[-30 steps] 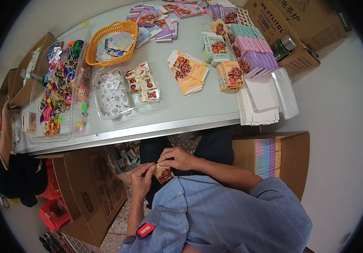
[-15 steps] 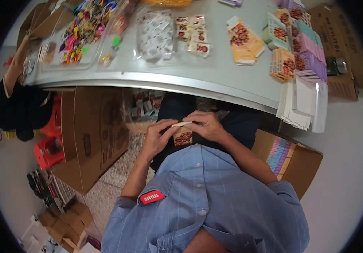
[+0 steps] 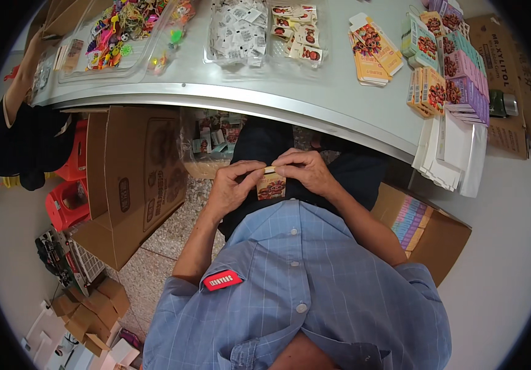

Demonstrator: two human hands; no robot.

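Note:
Over my lap I hold a small orange-yellow box (image 3: 271, 187) with a printed picture on its face. My left hand (image 3: 233, 187) pinches the upper left corner. My right hand (image 3: 305, 172) grips the upper right corner, its fingers bent over the top edge. A pale flap shows at the top, between the fingertips. Whether anything is inside the box is hidden. On the table in front lie flat orange cartons (image 3: 373, 55), to the right of a clear tray of white sachets (image 3: 238, 34) and another tray of picture-printed packets (image 3: 299, 38).
Colourful trinkets fill a clear bin (image 3: 131, 79) at the table's left. Stacked purple boxes (image 3: 468, 98) and white sheets (image 3: 441, 151) crowd the right edge. Cardboard boxes stand on both sides of me, the left one (image 3: 127, 185) large. A co-worker's arm (image 3: 22, 86) reaches in at far left.
The box top has tilted so its face shows more, and the pale flap now sits narrower between my fingertips. My view has shifted slightly; both hands keep their hold.

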